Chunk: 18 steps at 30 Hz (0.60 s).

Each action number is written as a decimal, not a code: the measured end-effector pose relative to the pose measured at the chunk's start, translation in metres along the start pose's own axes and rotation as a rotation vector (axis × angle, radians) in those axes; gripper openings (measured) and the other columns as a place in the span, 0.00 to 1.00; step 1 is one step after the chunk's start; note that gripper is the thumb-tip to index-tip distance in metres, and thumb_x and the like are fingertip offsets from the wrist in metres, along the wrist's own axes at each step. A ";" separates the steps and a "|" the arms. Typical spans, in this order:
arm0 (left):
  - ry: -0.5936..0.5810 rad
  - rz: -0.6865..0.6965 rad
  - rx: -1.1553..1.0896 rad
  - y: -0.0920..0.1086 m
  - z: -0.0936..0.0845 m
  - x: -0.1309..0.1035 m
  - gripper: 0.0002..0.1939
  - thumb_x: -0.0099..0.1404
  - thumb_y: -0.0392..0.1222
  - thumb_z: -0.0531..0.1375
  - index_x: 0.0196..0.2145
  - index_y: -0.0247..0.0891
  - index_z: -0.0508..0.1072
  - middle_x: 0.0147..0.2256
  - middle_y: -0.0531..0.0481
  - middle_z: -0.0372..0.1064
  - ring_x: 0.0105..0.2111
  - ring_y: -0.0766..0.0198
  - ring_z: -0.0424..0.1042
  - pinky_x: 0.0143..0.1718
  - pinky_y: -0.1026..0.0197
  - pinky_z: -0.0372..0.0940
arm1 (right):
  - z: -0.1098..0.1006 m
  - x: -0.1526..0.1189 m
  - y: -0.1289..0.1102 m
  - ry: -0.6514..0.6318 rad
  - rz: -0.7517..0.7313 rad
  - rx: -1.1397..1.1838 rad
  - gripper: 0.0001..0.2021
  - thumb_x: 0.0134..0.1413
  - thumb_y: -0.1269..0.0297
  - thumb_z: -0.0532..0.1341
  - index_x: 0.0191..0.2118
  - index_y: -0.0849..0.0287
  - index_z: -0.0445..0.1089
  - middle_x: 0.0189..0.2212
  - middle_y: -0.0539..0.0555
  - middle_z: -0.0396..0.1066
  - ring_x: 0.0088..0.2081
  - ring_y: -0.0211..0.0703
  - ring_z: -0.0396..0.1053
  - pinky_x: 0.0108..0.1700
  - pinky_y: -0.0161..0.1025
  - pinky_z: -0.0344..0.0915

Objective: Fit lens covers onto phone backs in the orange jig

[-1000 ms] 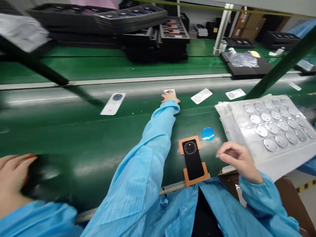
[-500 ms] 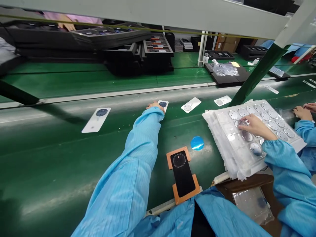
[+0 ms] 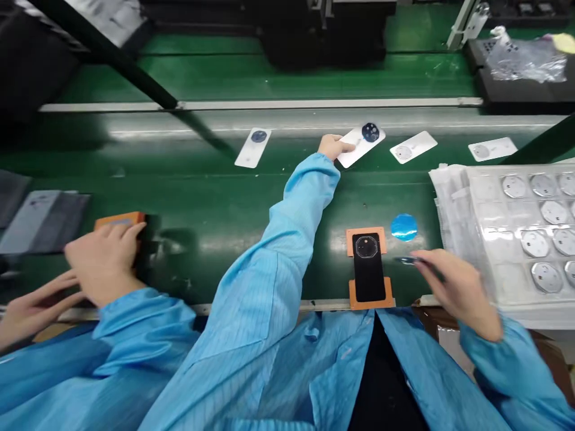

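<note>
My left hand [image 3: 335, 147] reaches out over the green belt and grips the lower left end of a white phone-shaped card [image 3: 353, 157] with a dark round disc at its upper right. Between the thumb and fingers of my right hand [image 3: 458, 287] is a thin round disc [image 3: 408, 260], seen nearly edge-on. Left of it, a black phone-shaped panel [image 3: 369, 275] with a round ring lies in an orange holder [image 3: 358, 298] at the near edge. A shiny blue round film [image 3: 403, 227] lies on the belt just above the disc.
At the right is a clear tray [image 3: 507, 212] of round discs. More white cards [image 3: 253, 157] lie along the belt. On the left, a co-worker's hands [image 3: 105, 260] are by an orange holder [image 3: 119, 220]. A dark post [image 3: 121, 63] slants across the upper left.
The view has turned left and down. My right hand has left the tray, with a disc now between its fingers. The card at my left hand has tilted to the right.
</note>
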<state>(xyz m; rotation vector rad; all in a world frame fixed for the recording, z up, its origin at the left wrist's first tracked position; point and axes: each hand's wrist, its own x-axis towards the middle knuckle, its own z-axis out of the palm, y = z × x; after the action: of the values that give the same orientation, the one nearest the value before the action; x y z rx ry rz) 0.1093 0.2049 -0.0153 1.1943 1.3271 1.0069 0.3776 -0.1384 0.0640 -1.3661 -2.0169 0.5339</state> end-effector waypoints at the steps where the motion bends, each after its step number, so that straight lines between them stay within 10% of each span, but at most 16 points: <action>1: -0.011 -0.001 -0.065 -0.001 -0.005 -0.006 0.16 0.54 0.36 0.72 0.40 0.30 0.77 0.39 0.42 0.79 0.45 0.51 0.77 0.50 0.49 0.72 | 0.026 0.004 0.002 -0.023 -0.033 0.050 0.14 0.69 0.64 0.58 0.54 0.41 0.75 0.44 0.51 0.79 0.44 0.53 0.77 0.47 0.54 0.75; 7: -0.131 -0.055 -0.057 0.002 -0.059 -0.095 0.21 0.62 0.58 0.68 0.39 0.36 0.74 0.31 0.47 0.75 0.34 0.54 0.78 0.31 0.56 0.73 | 0.120 0.019 0.035 -0.054 -0.219 -0.019 0.16 0.71 0.70 0.54 0.53 0.50 0.76 0.50 0.56 0.79 0.53 0.53 0.75 0.54 0.56 0.72; 13: -0.239 -0.201 -0.185 -0.022 -0.088 -0.183 0.31 0.57 0.69 0.67 0.43 0.41 0.66 0.30 0.50 0.74 0.23 0.59 0.77 0.13 0.69 0.59 | 0.121 0.008 0.041 -0.154 -0.329 -0.191 0.17 0.70 0.74 0.54 0.56 0.54 0.74 0.56 0.58 0.75 0.60 0.55 0.70 0.63 0.59 0.64; 18: -0.181 -0.158 -0.213 -0.027 -0.088 -0.215 0.33 0.44 0.52 0.78 0.42 0.39 0.69 0.35 0.52 0.76 0.26 0.64 0.76 0.16 0.70 0.63 | 0.111 0.014 0.034 -0.237 -0.339 -0.271 0.15 0.70 0.70 0.55 0.55 0.53 0.73 0.57 0.59 0.74 0.59 0.55 0.70 0.62 0.59 0.63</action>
<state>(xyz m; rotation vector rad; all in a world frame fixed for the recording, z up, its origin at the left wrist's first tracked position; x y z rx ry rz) 0.0110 -0.0065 0.0012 0.9796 1.1234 0.8805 0.3189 -0.1099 -0.0338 -1.1114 -2.5254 0.2861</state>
